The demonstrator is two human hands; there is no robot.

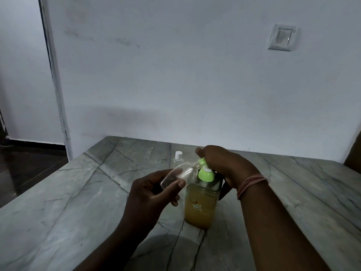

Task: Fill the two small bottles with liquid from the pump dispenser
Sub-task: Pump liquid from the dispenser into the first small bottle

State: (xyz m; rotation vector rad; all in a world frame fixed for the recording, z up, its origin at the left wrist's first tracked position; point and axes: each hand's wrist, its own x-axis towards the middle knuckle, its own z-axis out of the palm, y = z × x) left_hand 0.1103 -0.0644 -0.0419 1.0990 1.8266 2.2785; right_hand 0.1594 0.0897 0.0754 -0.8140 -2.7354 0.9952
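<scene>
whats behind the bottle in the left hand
A second small clear bottle with a white cap stands on the table behind the held bottle. Its lower part is covered.

You look into a dim, bluish, grainy scene; soft shadow pools on the grey veined stone table, and edges bow outward.

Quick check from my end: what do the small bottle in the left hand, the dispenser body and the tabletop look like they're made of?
Small bottle: likely clear glossy plastic; the fingers of the left hand show through it.
Dispenser body: translucent plastic by its look, amber liquid visible inside, under a shiny green pump head that the right hand covers.
Tabletop: grey veined stone or stone-look slab, dull polish.
</scene>
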